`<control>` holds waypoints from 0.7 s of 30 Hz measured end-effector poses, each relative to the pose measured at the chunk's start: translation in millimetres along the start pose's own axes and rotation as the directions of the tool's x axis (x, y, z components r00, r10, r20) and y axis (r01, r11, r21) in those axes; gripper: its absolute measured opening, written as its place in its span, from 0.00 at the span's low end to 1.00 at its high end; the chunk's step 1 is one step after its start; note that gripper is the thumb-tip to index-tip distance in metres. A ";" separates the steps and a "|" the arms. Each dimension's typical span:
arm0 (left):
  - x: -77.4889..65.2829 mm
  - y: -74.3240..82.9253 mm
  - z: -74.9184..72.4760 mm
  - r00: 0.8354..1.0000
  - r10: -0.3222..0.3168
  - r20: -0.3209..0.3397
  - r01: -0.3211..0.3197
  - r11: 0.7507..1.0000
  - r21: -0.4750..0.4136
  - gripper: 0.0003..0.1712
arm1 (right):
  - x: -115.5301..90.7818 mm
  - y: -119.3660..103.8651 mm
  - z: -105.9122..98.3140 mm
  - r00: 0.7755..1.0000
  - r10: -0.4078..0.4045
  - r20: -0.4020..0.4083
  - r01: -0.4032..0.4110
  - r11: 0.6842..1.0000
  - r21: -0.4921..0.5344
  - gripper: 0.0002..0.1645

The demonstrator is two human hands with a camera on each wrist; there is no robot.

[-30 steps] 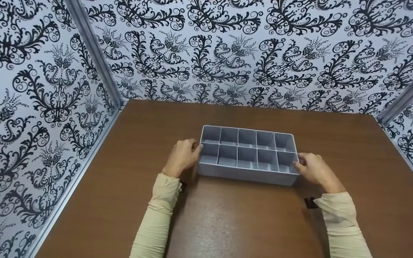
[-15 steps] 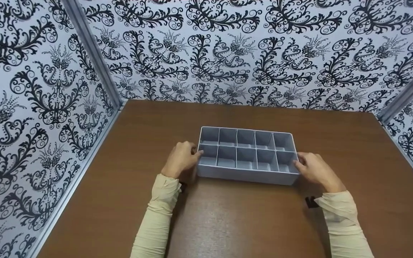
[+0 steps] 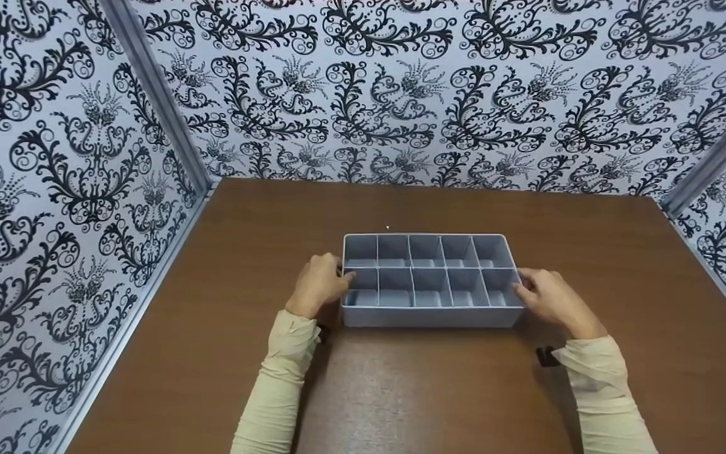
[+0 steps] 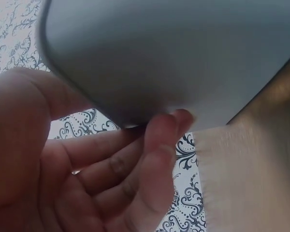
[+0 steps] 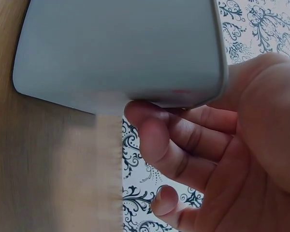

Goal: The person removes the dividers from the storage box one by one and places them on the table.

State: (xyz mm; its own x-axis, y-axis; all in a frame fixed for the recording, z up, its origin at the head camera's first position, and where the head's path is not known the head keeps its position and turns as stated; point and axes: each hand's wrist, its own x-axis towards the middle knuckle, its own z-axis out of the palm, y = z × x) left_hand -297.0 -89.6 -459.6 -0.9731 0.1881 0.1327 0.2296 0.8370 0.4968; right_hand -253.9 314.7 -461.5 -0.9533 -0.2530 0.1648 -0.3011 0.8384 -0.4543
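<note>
A grey divided organizer box [image 3: 432, 317] sits on the wooden table, its two rows of compartments facing up. At its left end, my left hand [image 3: 320, 284] grips the rim, thumb over the edge and fingers curled against the outside wall. My right hand [image 3: 552, 299] holds the opposite end in much the same way. In the left wrist view, bent fingertips touch the smooth end wall [image 4: 159, 63] near its edge. The right wrist view has fingers against the other end wall [image 5: 121, 53], with the little finger apart from it. Each thumb tip is hidden there.
The brown table [image 3: 262, 214] extends around the box on all sides. A patterned back panel [image 3: 401, 94] rises at its far edge, and another patterned panel [image 3: 86, 157] stands along the left. A tiny white speck lies just behind the box.
The box has turned slightly: its left end has come nearer to me, so its front edge now runs almost level. It has also shifted a little left. Both hands keep their hold.
</note>
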 end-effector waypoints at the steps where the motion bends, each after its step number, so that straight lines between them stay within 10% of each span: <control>1: -0.2 0.3 0.1 1.000 -0.016 0.010 0.016 1.000 0.007 0.16 | -0.1 -0.3 0.0 1.000 -0.002 -0.003 0.002 1.000 0.001 0.09; 9: -2.3 5.0 1.3 0.988 -0.138 0.068 0.130 0.986 0.106 0.20 | 0.4 -0.6 1.4 1.000 0.010 -0.002 -0.010 1.000 0.016 0.13; 21: -0.4 4.9 2.5 0.985 -0.144 0.092 0.132 0.983 0.126 0.19 | 0.7 -0.1 0.0 1.000 0.007 -0.022 -0.007 1.000 -0.003 0.08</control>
State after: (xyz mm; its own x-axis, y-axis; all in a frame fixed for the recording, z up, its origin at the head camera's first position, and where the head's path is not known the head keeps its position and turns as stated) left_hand -295.6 -84.3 -459.3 -0.9935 0.1120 -0.0202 0.0947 0.9124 0.3981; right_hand -254.5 314.5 -461.3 -0.9547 -0.2365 0.1804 -0.2941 0.8418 -0.4527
